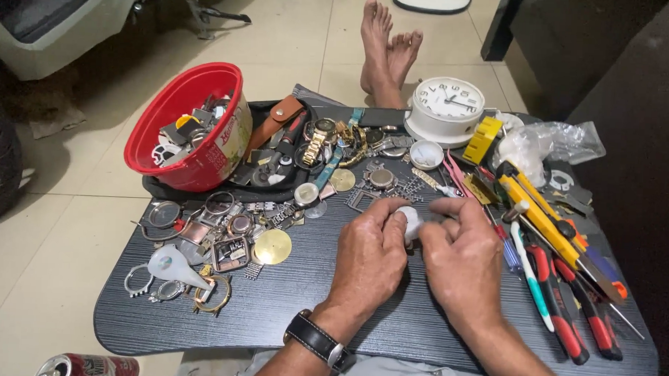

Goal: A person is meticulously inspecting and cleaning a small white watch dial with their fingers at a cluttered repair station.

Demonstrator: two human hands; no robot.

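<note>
My tray table (286, 312) is crowded on three sides of my hands. To the left lie loose watch cases, rings and a round brass dial (272, 247), with a pale plastic funnel piece (170, 264) near the table's left edge. Beyond them a red tub (191, 124) full of watch parts leans on a black pouch, and a brown leather strap (276, 120) and a gold watch (318, 139) lie beside it. Straight ahead sits a white table clock (446, 107) with a small round white cup (426, 154) in front of it. On the right, a yellow utility knife (544, 221), a white-handled tool (529, 270) and red-handled pliers (564, 307) lie fanned out just beside my right hand, and a crumpled clear plastic bag (547, 143) sits behind them. A drinks can (87, 367) pokes in at the lower left, off the table.

The small white piece (412, 222) is held over the middle of the table, between my two hands. It looks round and plain white; most of it is hidden by my fingers.

My left hand (369, 260), with a black-strapped watch on the wrist, has its fingers curled and pressed against the piece from the left. My right hand (462, 255) closes over it from the right, fingertips pinching its top.

The red tub carries a pale label panel on its side facing me.
</note>
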